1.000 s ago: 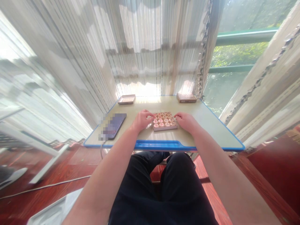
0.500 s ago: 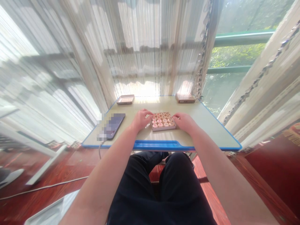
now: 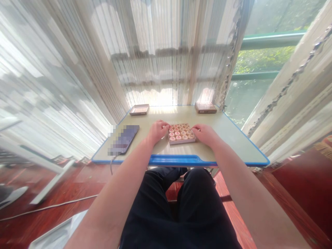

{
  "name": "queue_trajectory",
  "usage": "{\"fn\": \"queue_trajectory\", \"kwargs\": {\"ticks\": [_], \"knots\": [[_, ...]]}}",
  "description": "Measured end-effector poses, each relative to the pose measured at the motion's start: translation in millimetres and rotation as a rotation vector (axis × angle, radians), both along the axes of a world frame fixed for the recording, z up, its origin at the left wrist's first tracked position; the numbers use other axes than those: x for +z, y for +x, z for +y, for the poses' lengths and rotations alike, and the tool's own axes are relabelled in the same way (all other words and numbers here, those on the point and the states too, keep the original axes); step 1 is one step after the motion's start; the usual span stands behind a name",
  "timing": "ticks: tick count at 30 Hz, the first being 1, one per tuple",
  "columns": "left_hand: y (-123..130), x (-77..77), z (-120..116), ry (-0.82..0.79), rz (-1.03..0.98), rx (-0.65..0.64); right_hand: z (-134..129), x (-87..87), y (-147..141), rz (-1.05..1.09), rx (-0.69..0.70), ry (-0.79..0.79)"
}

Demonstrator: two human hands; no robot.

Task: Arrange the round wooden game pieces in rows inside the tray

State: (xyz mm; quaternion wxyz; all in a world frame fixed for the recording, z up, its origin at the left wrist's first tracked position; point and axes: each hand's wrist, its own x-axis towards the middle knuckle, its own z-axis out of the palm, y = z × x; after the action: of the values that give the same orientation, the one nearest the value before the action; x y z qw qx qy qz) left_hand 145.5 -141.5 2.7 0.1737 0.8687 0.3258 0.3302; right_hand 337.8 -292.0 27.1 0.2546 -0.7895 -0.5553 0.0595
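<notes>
A shallow box [image 3: 182, 141] lies on the desk in front of me, filled with rows of round wooden xiangqi pieces [image 3: 177, 133] bearing red and dark characters. At its left side is my left hand [image 3: 157, 132], fingers bent and fingertips against the box's far left edge. My right hand [image 3: 206, 134] has its thumb and forefinger brought together at the right edge of the box. Between them the two hands hold the box by its sides. The undersides of both hands are hidden.
On the pale desk [image 3: 160, 119] with blue edging, a tray-like lid [image 3: 139, 109] lies back left and a closed brown box [image 3: 205, 107] back right. A dark, partly pixelated phone [image 3: 130, 138] with a cable is at left. A blue pen groove [image 3: 175, 159] lines the front edge.
The view has shifted slightly. Both hands stay at the sides of the box, and nothing else has visibly moved.
</notes>
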Motion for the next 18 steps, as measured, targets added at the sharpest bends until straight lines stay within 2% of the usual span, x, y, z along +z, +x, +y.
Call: {"fn": "queue_trajectory", "kwargs": {"ticks": [9, 11, 14, 18], "knots": [[0.5, 3.4, -1.2, -0.06, -0.033, 0.047, 2.4, -2.3, 1.5, 0.003, 0.006, 0.005], [-0.5, 3.0, -1.0, -0.14, -0.076, 0.06, 2.7, -2.2, 2.0, -0.003, 0.007, 0.005], [-1.9, 1.4, -1.2, -0.345, -0.199, 0.071, 2.8, -1.9, 3.1, 0.04, -0.004, -0.007], [-0.6, -2.1, -0.7, -0.533, -0.347, 0.022, 2.1, -0.5, 2.8, 0.151, -0.036, -0.029]]}}
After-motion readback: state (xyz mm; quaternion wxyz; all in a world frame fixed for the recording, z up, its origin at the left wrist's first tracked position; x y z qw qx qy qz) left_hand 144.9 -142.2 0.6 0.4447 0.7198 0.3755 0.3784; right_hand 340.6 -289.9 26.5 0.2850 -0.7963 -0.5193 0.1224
